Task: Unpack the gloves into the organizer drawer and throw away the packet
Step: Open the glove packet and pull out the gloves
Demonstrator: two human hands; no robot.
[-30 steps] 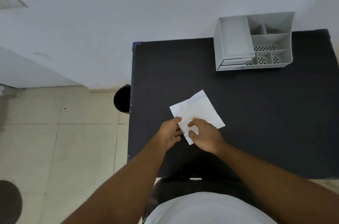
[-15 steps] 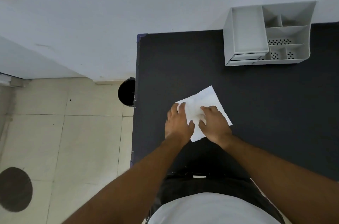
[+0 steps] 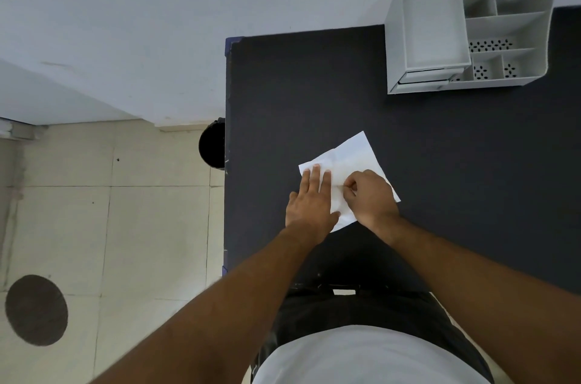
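Observation:
A white paper packet (image 3: 352, 157) lies flat on the black table (image 3: 440, 163), near its front left part. My left hand (image 3: 309, 201) presses flat on the packet's left side with straight fingers. My right hand (image 3: 371, 195) sits on the packet's right side, its fingers curled and pinching the paper near the middle. No gloves are visible. The grey organizer (image 3: 471, 28) stands at the table's back right, its small drawer (image 3: 424, 77) closed at the front left.
A black bin (image 3: 212, 144) stands on the tiled floor just left of the table's edge. A white wall runs behind the table. A dark round mark (image 3: 36, 309) shows on the floor at lower left.
My left hand went from pinching the packet's edge to lying flat on it. My right hand's fingers curled and pinched the paper. The view shifted, the organizer now sitting further right.

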